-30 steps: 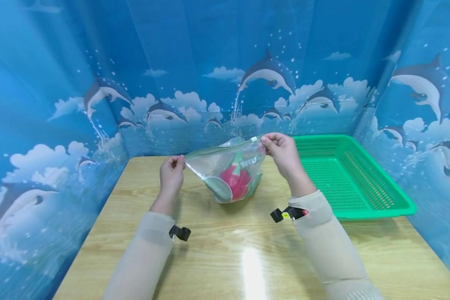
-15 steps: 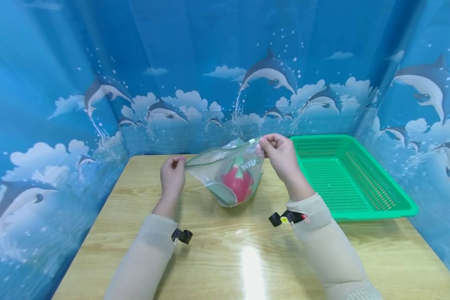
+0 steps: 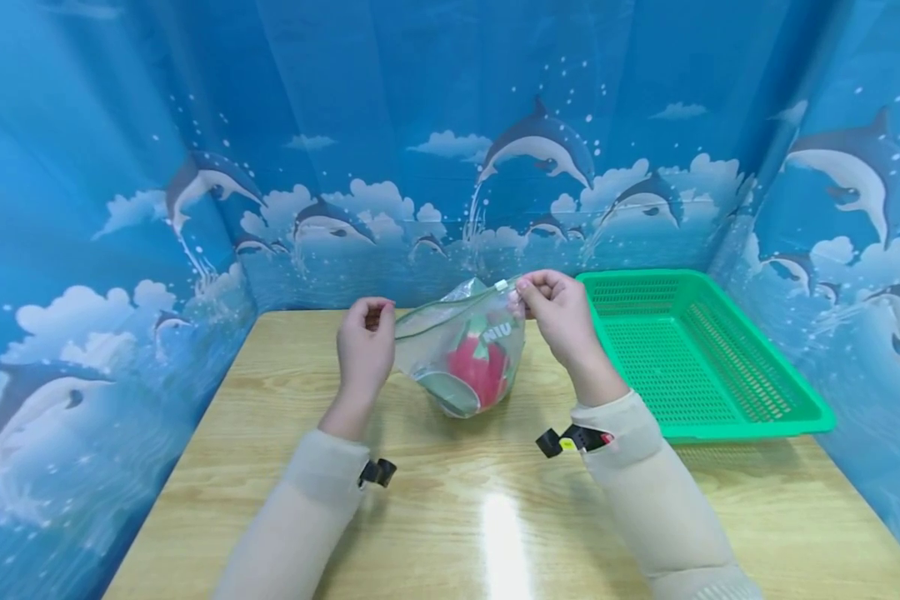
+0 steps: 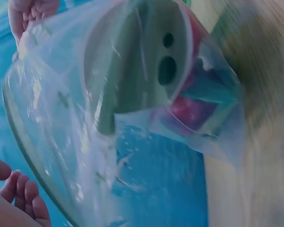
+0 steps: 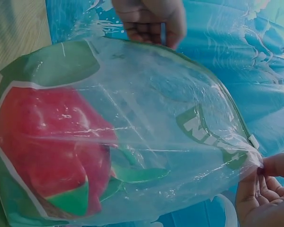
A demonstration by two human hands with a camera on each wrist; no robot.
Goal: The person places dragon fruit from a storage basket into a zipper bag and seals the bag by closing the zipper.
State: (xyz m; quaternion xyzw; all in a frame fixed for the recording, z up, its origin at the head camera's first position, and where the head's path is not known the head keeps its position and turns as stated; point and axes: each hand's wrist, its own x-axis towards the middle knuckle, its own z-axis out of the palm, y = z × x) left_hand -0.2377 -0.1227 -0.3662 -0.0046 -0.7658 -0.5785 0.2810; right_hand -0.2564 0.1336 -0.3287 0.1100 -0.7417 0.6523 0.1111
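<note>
A clear slider zip bag (image 3: 427, 358) with green print and white letters hangs low over the table, its mouth edge slanting up to the right. Inside it lies a dragon fruit (image 3: 480, 367), pinkish red with green scales. My right hand (image 3: 562, 321) pinches the bag's upper right corner between thumb and fingers, beside the white slider (image 5: 253, 141). My left hand (image 3: 367, 346) is just beside the bag's left end. In the left wrist view, its fingers (image 4: 32, 196) are loosely curled next to the zip edge, with nothing between them.
A green perforated plastic basket (image 3: 750, 429) stands on the right side of the wooden table (image 3: 427, 500). Blue curtains (image 3: 390, 100) with dolphins and clouds enclose the table at the back and sides. Dark wrist cameras sit on both sleeves.
My left hand has let go of the bag's left corner and moved right and slightly up. The bag's left side has drawn inward. My right hand stays nearly in place, holding its corner.
</note>
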